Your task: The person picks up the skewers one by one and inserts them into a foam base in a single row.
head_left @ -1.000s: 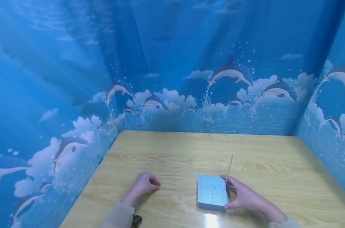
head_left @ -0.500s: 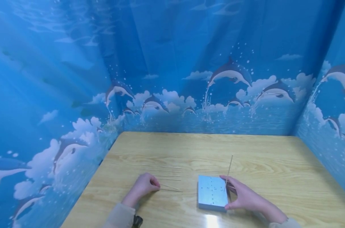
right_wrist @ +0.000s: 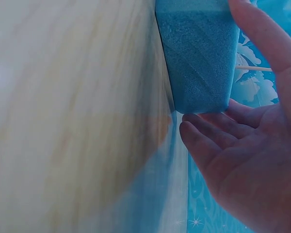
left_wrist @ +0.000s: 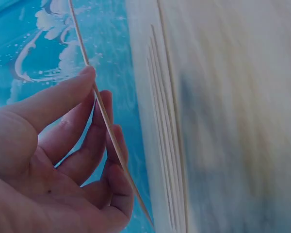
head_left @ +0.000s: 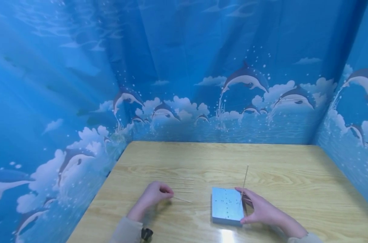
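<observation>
In the head view my left hand [head_left: 153, 196] is over the left part of the table, pinching a thin bamboo skewer [left_wrist: 114, 136] between thumb and fingertips. The left wrist view shows this skewer slanting across the curled fingers. Several similar skewers [left_wrist: 167, 141] lie in a row on the table beside that hand. My right hand [head_left: 260, 209] holds the right side of a light blue foam block [head_left: 221, 212], thumb at the near corner and fingers at the far one. Small holes dot the block's top. One skewer [head_left: 245, 177] stands up from its right edge, leaning slightly.
The block rests on a wood-grain table [head_left: 278, 165]. A blue curtain [head_left: 184, 67] printed with dolphins hangs behind the table and along both sides. A dark object [head_left: 146, 234] shows at the left wrist, by the sleeve.
The left hand has taken the nearest skewer of the row and lifted it off the table, one end rising first. The right hand stays on the foam block.
</observation>
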`<state>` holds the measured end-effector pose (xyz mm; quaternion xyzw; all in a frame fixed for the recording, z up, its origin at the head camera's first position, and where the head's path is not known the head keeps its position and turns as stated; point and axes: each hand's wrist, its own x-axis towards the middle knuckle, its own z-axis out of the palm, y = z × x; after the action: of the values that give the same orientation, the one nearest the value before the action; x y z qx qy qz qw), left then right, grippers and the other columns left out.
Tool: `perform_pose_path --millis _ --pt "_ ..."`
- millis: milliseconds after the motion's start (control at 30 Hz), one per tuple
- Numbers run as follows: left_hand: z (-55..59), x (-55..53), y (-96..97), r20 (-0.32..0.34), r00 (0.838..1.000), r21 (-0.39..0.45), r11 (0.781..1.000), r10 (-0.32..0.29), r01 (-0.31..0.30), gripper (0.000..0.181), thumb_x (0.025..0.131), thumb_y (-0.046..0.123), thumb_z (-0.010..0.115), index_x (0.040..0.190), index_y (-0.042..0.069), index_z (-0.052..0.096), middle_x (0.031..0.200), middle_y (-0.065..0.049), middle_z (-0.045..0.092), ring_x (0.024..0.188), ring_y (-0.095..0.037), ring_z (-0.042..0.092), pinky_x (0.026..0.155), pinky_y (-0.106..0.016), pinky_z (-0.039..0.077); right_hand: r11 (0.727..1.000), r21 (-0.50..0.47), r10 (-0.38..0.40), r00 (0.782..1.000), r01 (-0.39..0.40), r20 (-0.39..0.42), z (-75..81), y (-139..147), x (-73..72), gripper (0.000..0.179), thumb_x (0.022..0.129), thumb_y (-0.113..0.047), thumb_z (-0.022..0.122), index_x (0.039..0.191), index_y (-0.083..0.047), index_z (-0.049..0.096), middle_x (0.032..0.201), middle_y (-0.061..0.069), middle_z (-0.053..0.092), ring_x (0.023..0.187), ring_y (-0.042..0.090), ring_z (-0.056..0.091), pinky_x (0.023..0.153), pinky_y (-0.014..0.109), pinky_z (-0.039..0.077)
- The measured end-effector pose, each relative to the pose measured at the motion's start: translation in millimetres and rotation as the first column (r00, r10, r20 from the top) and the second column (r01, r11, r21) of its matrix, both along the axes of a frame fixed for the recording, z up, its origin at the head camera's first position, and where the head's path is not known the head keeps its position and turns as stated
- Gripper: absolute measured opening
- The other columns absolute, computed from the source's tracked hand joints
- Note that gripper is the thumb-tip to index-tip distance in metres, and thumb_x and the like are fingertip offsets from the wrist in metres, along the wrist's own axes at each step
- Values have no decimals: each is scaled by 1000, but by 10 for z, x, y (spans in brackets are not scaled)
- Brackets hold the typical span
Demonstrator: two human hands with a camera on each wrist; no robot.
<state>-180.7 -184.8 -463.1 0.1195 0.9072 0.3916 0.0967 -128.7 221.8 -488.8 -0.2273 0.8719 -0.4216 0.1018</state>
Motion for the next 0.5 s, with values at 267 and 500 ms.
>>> perform_pose_path --millis 267,500 --pt "112 -16 205 -12 999 86 996 -34 35 10 86 19 76 91 10 75 87 0 74 80 -8 64 73 -26 56 1000 -12 6 1000 -6 -1 -7 19 0 115 63 -42 88 148 8 29 151 34 34 132 52 43 109 39 47" --pt "248 16 448 17 998 192 980 -55 50 14 88 21 74 95 8 74 92 -2 74 84 -10 64 75 -28 56 1000 -23 14 1000 -14 1 -24 25 1 115 63 -42 87 149 7 28 151 33 34 132 51 43 110 38 46"
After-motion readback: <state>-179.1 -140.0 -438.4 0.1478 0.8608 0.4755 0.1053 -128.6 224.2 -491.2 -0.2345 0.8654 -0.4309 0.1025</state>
